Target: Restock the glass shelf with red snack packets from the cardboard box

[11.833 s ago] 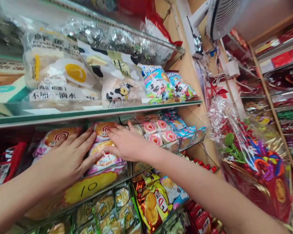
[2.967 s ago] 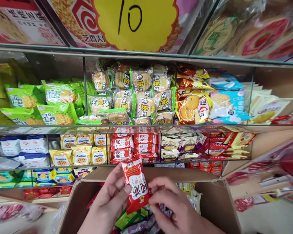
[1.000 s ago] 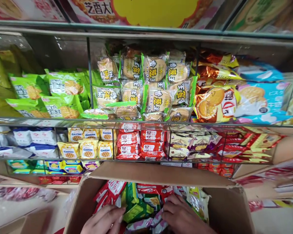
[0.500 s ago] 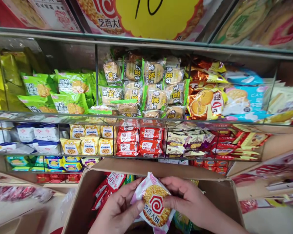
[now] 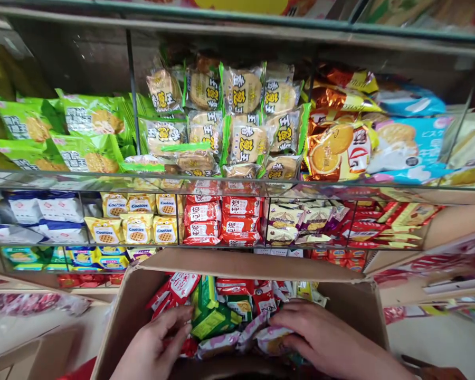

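Note:
A cardboard box [image 5: 237, 262] full of mixed snack packets stands below the shelves, and both hands reach into it. My right hand [image 5: 316, 330] has its fingers and thumb around a pink-and-white biscuit packet [image 5: 275, 339] lying low in the box. More pink-and-white packets [image 5: 217, 343] are beside it. My left hand [image 5: 160, 338] hovers at the left side with thumb and fingers apart, holding nothing. Its fingertips are close to a green packet [image 5: 211, 314]. Red packets [image 5: 184, 286] lie behind that hand. The box's near part is dark and partly hidden.
Divided shelves rise behind the box, with green bags [image 5: 93, 124], clear biscuit packs [image 5: 243, 137], orange biscuit packs [image 5: 336, 150], yellow cookie packs [image 5: 136, 227] and red packs [image 5: 241, 221]. Another cardboard box [image 5: 35, 353] sits at lower left.
The pink-and-white sesame biscuit packet, held up between both hands before, is now down in the box. My left hand has let go and moved left. The view has tilted downward.

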The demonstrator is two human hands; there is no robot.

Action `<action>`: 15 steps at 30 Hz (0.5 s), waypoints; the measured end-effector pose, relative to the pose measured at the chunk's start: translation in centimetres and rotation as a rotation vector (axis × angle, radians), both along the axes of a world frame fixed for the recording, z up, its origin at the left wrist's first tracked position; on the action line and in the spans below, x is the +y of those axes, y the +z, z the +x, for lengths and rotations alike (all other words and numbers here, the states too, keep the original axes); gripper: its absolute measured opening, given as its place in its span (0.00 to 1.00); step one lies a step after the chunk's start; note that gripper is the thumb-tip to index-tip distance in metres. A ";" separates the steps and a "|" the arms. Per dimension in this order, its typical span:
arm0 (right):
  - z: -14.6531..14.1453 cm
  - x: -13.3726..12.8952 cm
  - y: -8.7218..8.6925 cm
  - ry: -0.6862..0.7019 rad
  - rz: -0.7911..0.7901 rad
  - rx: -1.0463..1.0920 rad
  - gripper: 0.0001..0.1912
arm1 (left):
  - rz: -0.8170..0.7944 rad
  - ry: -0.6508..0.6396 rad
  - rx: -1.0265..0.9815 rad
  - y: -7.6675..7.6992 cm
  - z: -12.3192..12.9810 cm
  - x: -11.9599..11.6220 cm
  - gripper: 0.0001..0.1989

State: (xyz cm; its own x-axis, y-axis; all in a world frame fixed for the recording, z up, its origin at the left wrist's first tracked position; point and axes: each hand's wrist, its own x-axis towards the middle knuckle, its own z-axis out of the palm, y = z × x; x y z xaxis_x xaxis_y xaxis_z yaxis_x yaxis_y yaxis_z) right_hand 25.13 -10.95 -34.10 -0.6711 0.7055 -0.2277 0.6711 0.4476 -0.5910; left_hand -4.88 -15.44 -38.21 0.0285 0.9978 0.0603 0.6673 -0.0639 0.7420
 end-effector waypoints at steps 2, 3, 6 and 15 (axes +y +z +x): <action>1.2 -0.4 -1.6 -0.058 0.038 -0.115 0.19 | 0.096 -0.026 0.124 -1.2 -1.1 -0.6 0.09; 1.7 -0.6 -2.2 -0.084 0.063 -0.149 0.18 | 0.135 -0.036 0.171 -1.8 -1.5 -0.8 0.09; 1.5 -0.5 -3.2 -0.150 0.142 -0.124 0.14 | 0.174 -0.069 0.239 -2.8 -1.4 -1.0 0.09; -5.8 2.3 -3.8 -0.004 0.490 -0.089 0.26 | 0.208 -0.092 0.180 -1.4 -0.3 -0.1 0.09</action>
